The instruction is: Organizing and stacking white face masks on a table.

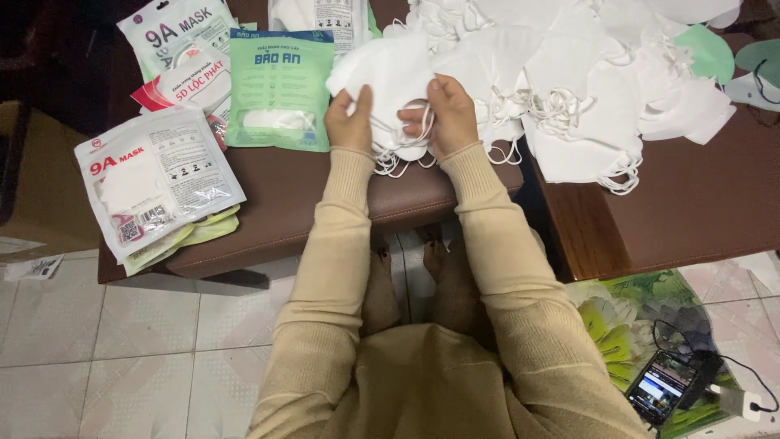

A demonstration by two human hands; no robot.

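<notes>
On the brown surface lie packaged masks and a heap of loose white masks. The left hand and right hand are both closed around a small stack of white face masks.

The heap of loose white masks at one o'clock runs off the top edge, so its full extent cannot be told. The stack of white masks hides the fingertips of the left hand and right hand. At eleven o'clock, the white mask packet is cropped. At five o'clock, the phone screen is perhaps showing a video, too small to tell.
</notes>
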